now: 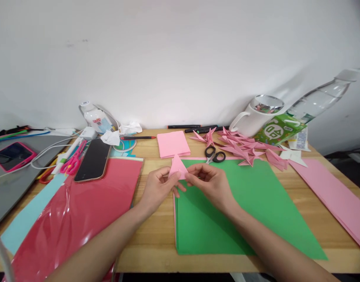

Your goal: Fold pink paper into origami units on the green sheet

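While I watch, step: folding the pink paper (178,166) above the green sheet (241,203).
Hands: left hand (158,187) and right hand (211,182) both pinch it.
Next: I judge a firm crease.

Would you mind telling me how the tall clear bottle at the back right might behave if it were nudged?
The clear bottle looks tall and narrow, so it would probably tip easily. It appears to lean by the white mug, so it might slide or fall if that moved. Its round body would likely roll once down.

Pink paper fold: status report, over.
Both hands, left and right, pinch the pink triangle above the green sheet. Scissors lie beyond, apart.
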A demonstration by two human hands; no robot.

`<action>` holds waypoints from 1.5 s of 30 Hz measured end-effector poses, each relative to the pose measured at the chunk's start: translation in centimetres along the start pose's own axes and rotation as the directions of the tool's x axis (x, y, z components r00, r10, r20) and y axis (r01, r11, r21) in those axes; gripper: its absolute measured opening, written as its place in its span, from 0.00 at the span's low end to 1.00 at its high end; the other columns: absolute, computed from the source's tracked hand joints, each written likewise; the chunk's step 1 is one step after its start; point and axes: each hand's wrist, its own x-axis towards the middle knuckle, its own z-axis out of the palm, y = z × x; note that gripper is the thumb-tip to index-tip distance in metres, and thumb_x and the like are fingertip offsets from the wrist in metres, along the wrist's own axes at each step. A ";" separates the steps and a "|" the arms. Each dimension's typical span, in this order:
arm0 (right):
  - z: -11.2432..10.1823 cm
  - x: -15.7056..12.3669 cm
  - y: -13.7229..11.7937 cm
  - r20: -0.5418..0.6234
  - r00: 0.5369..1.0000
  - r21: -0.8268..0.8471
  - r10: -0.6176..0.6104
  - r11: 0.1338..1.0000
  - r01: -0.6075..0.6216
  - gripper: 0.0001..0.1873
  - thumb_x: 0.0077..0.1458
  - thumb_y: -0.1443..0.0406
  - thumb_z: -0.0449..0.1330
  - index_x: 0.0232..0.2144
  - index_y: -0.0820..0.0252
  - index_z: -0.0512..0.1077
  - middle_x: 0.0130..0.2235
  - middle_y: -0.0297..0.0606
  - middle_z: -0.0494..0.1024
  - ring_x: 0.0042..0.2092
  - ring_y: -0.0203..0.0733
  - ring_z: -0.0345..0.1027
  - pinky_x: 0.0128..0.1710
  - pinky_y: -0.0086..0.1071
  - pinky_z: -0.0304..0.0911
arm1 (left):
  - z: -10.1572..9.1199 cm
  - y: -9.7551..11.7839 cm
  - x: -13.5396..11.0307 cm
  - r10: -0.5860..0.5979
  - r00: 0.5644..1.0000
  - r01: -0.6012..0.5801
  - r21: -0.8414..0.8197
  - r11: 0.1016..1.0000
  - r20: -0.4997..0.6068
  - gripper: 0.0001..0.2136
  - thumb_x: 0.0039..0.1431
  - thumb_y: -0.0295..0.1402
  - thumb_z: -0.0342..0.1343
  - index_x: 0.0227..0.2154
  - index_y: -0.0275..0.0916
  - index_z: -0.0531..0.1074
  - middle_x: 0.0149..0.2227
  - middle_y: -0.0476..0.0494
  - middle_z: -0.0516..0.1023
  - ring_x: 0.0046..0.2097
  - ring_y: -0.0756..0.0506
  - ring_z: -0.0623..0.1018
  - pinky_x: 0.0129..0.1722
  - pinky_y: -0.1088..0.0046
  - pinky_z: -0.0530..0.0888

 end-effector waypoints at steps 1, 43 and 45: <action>0.0 0.0 0.0 0.008 1.000 0.015 0.006 1.000 -0.006 0.11 0.41 0.61 0.68 0.26 0.61 0.73 0.24 0.33 0.75 0.25 0.34 0.68 0.27 0.29 0.66 | 0.0 0.1 0.0 0.006 1.000 -0.006 -0.004 1.000 0.001 0.12 0.51 0.39 0.58 0.27 0.33 0.71 0.24 0.44 0.76 0.25 0.48 0.77 0.18 0.77 0.71; -1.6 -0.1 0.4 0.454 0.491 -0.612 -0.744 0.141 0.778 0.07 0.57 0.74 0.55 0.34 0.63 0.73 0.34 0.43 0.78 0.33 0.35 0.72 0.31 0.25 0.66 | -1.2 0.7 0.3 -0.255 0.948 0.314 -0.425 0.849 0.191 0.08 0.45 0.23 0.56 0.32 0.30 0.74 0.24 0.41 0.79 0.23 0.45 0.78 0.23 0.74 0.75; -1.5 -0.2 0.4 0.446 0.486 -0.604 -0.752 0.147 0.783 0.07 0.57 0.74 0.55 0.34 0.63 0.73 0.34 0.43 0.78 0.34 0.35 0.72 0.32 0.25 0.67 | -1.1 0.7 0.3 -0.272 0.947 0.321 -0.436 0.841 0.172 0.07 0.45 0.22 0.56 0.30 0.30 0.74 0.23 0.41 0.79 0.22 0.46 0.78 0.23 0.74 0.75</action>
